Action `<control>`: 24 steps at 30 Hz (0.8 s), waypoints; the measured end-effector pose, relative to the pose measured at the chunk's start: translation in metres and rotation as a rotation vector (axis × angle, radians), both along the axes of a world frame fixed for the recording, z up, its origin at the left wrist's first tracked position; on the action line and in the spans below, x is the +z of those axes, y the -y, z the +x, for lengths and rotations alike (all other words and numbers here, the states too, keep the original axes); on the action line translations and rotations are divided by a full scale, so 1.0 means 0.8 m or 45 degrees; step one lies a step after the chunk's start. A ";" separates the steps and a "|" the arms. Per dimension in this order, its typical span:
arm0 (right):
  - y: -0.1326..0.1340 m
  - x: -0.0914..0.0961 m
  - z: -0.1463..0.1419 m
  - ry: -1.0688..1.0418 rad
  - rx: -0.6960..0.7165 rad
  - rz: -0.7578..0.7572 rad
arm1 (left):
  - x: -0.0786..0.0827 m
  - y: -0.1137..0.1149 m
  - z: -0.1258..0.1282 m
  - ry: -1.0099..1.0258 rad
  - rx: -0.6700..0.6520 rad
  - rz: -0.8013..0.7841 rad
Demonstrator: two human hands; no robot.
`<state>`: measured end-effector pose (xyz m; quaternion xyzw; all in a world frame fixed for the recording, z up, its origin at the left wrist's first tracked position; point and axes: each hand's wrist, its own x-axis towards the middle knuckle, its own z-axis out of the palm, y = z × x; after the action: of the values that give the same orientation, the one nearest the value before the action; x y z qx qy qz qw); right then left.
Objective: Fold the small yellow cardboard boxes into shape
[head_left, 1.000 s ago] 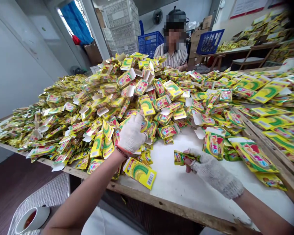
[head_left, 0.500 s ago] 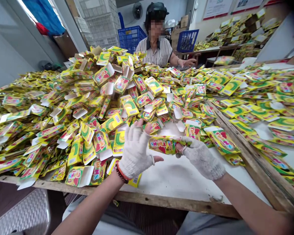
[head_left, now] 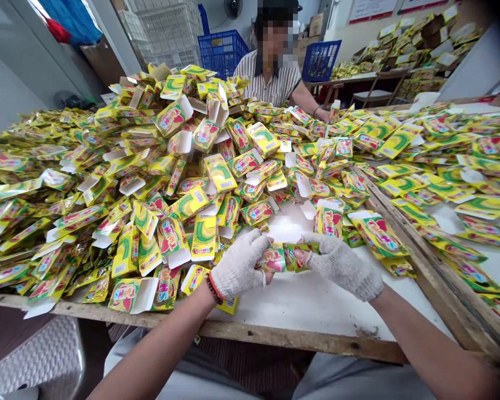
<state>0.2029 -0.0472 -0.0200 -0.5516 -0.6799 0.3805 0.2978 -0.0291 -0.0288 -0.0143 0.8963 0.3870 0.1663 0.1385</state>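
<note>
Between my hands, above the white tabletop (head_left: 300, 303), is a small yellow-green printed carton (head_left: 274, 259) with red and white lettering. My left hand (head_left: 239, 268), in a white fingerless knit glove, is closed around the carton's left part. A shiny green-and-yellow packet (head_left: 296, 258) lines up with the carton's right end; whether it is partly inside, I cannot tell. My right hand (head_left: 345, 269), gloved the same way, pinches that packet's right end. Just behind the right hand, a similar carton (head_left: 328, 221) lies with its white flap open.
A large heap of cartons and packets (head_left: 166, 194) covers the left and back. A raised wooden strip (head_left: 416, 250) divides the table, with more cartons on its right. Across the table sits another person (head_left: 270, 72). Blue baskets (head_left: 223, 53) and stacked white crates (head_left: 166, 33) stand behind.
My left hand has gone from open, fingers spread, to closed on the carton's left end. My right hand has kept its hold. The person opposite has leaned and reached closer to the heap.
</note>
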 end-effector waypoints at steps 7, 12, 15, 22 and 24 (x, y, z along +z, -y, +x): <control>0.001 -0.003 -0.024 0.427 -0.143 0.222 | -0.010 0.011 0.017 -0.070 0.100 0.015; 0.001 -0.003 -0.019 0.197 -0.013 0.032 | -0.013 0.012 0.019 -0.177 0.253 0.177; 0.001 -0.001 -0.017 0.257 -0.103 0.088 | -0.015 0.012 0.020 -0.201 0.179 0.203; 0.007 0.013 -0.021 -0.055 -0.118 -0.205 | -0.015 0.011 0.020 -0.082 0.210 0.132; 0.011 0.017 -0.022 -0.180 -0.080 -0.331 | -0.016 0.010 0.019 -0.034 0.212 0.122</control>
<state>0.1854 -0.0563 -0.0063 -0.5783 -0.5846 0.4938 0.2829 -0.0136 -0.0372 -0.0270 0.8687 0.4537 0.1837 0.0761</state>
